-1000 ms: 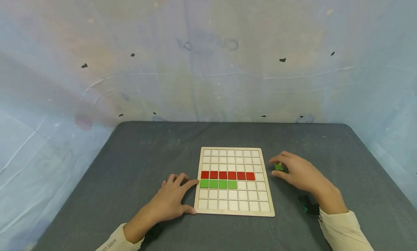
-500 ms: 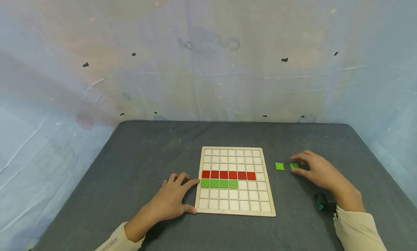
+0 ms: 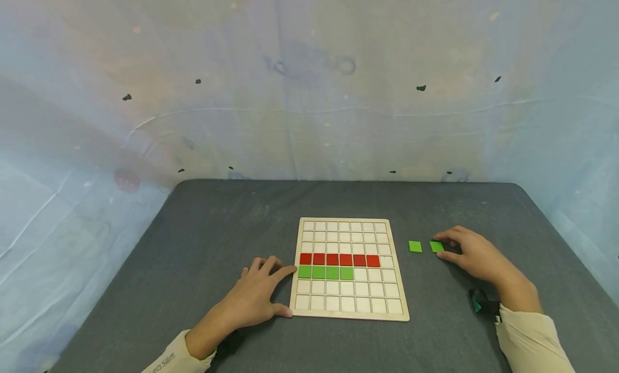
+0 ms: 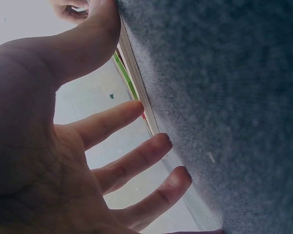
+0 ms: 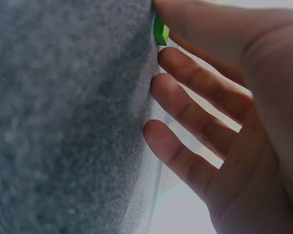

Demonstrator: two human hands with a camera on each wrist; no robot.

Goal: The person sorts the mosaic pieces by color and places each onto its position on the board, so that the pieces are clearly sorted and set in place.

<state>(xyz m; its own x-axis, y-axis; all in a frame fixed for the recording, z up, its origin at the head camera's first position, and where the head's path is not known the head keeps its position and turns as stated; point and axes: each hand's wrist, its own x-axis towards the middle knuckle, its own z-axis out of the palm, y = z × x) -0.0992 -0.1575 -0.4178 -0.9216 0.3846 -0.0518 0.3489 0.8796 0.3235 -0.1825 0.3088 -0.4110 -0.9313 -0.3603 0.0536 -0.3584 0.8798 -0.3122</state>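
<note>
A pale wooden grid board [image 3: 350,316] lies on the table, with a row of red tiles [image 3: 345,259] and a shorter row of green tiles [image 3: 325,272]. Along the board's left edge rests my left hand [image 3: 253,298], fingers spread, the thumb at the near corner. To the right of the board, my right hand [image 3: 474,257] has thumb and forefinger at opposite edges of a loose green tile [image 3: 436,246] on the cloth. In the right wrist view that green tile [image 5: 161,32] shows beside the thumb. Another loose green tile [image 3: 415,246] lies between it and the board.
Dark grey cloth [image 3: 232,217] covers the table. A pale, patterned sheet [image 3: 309,104] hangs behind it and at both sides. A dark wrist device [image 3: 477,300] sits by the right cuff.
My right hand has moved right from the nearer green tile to the farther one, shifting only slightly in the last half second. My left hand stays at the board's edge.
</note>
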